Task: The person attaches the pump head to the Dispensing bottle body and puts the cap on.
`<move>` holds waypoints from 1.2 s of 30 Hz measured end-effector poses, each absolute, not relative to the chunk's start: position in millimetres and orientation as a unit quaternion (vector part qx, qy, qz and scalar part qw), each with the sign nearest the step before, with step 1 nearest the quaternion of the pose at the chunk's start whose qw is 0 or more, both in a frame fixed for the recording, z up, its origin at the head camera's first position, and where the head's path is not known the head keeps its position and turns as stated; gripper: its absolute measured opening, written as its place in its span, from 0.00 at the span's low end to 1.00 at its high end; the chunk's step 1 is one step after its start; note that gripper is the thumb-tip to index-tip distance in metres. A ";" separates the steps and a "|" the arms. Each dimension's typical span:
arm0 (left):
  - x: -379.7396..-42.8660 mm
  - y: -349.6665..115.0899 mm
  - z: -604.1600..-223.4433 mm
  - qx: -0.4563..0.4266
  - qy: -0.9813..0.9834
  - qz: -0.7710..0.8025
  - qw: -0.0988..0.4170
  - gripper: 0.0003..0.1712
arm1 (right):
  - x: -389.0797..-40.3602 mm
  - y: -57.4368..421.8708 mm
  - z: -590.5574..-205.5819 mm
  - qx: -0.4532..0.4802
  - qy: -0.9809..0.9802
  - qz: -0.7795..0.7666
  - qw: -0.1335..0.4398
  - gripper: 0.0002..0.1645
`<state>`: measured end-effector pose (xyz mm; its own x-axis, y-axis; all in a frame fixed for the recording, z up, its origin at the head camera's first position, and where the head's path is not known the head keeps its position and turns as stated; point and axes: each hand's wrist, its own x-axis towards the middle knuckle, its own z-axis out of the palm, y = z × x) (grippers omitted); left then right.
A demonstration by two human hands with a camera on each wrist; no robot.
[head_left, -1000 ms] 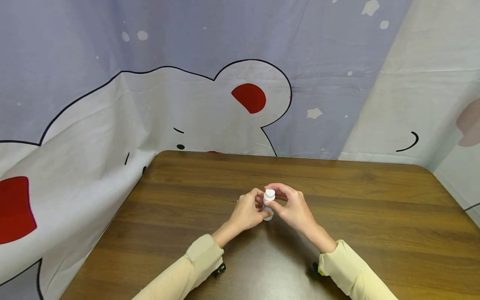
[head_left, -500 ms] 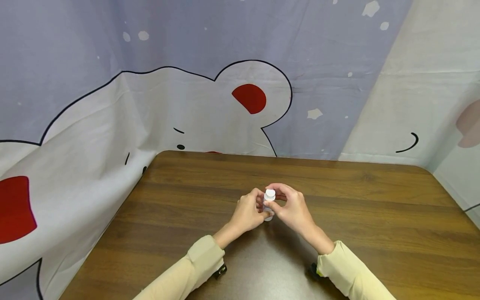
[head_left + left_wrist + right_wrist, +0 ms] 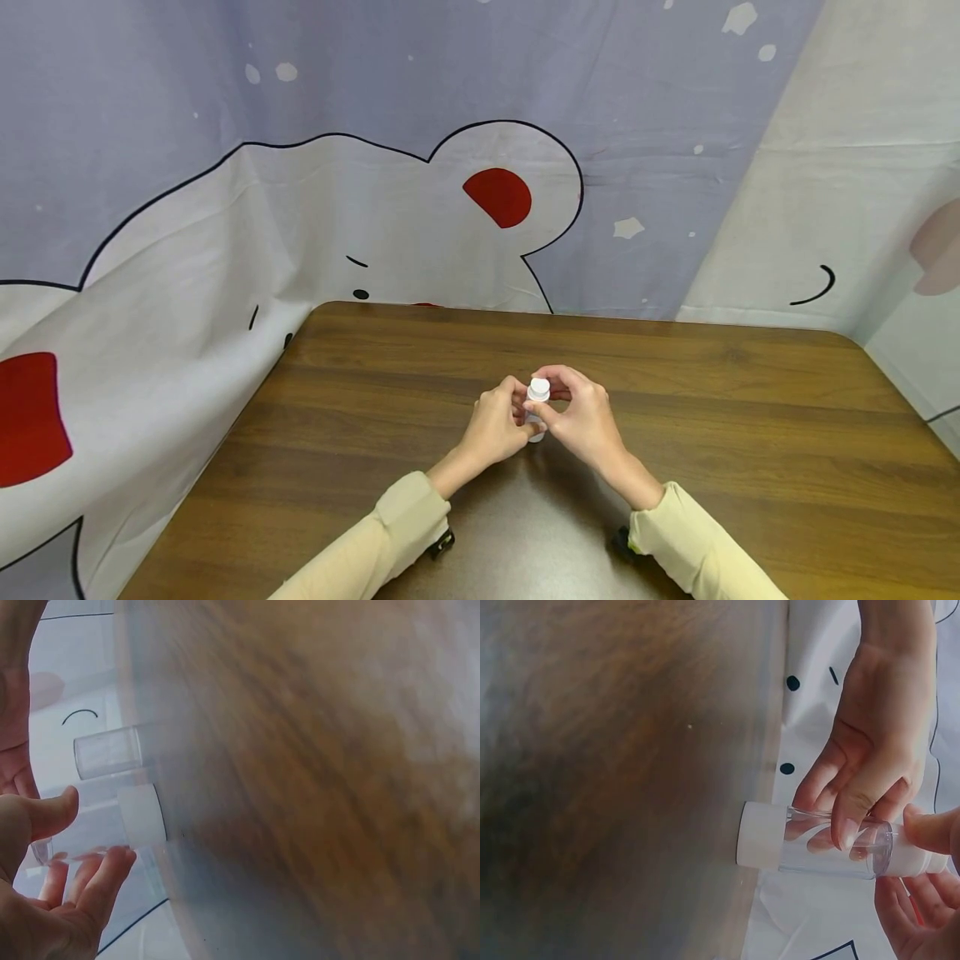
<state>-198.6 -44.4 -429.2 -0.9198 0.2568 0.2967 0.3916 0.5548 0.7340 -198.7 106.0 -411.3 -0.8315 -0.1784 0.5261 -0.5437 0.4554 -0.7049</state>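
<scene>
A small clear bottle (image 3: 799,859) stands upright on the table, with a white base (image 3: 761,836) and a white top (image 3: 539,387). My left hand (image 3: 494,423) grips its lower, transparent part, thumb on the near side. Higher up, my right hand (image 3: 588,421) pinches the white collar (image 3: 907,859) between thumb and fingers. The left wrist view also shows a short clear cylinder (image 3: 109,754) upright on the tabletop beside the bottle; in the head view it is hidden.
The brown wooden table (image 3: 375,367) has rounded back corners. A patterned cloth (image 3: 630,125) hangs behind it and along both sides. Cream sleeves (image 3: 408,508) cover both forearms, with a dark wrist device (image 3: 441,542) showing under the left cuff.
My right wrist has shifted slightly left, and the right thumb tip has slid a little left across the bottle's upper part. The bottle and my left hand stay in place.
</scene>
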 end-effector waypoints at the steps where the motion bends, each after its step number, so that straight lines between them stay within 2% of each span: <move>1: -198.7 -44.4 -429.5 -0.184 -0.879 -0.434 0.078 0.22 | -198.5 105.7 -411.4 0.216 -0.830 0.476 0.194 0.21; 22: -200.6 -45.8 -428.6 -0.178 -0.876 -0.446 0.052 0.22 | -197.6 104.6 -416.2 0.227 -0.824 0.467 0.226 0.22; 36: -200.1 -45.3 -427.8 -0.171 -0.870 -0.462 0.036 0.23 | -198.7 117.2 -402.7 0.263 -0.837 0.456 0.149 0.26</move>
<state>-200.1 -45.3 -427.8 -0.9389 0.2636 0.2212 0.3309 0.5150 0.7908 -198.7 117.2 -402.7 -0.8176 -0.3039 0.4890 -0.5757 0.4458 -0.6854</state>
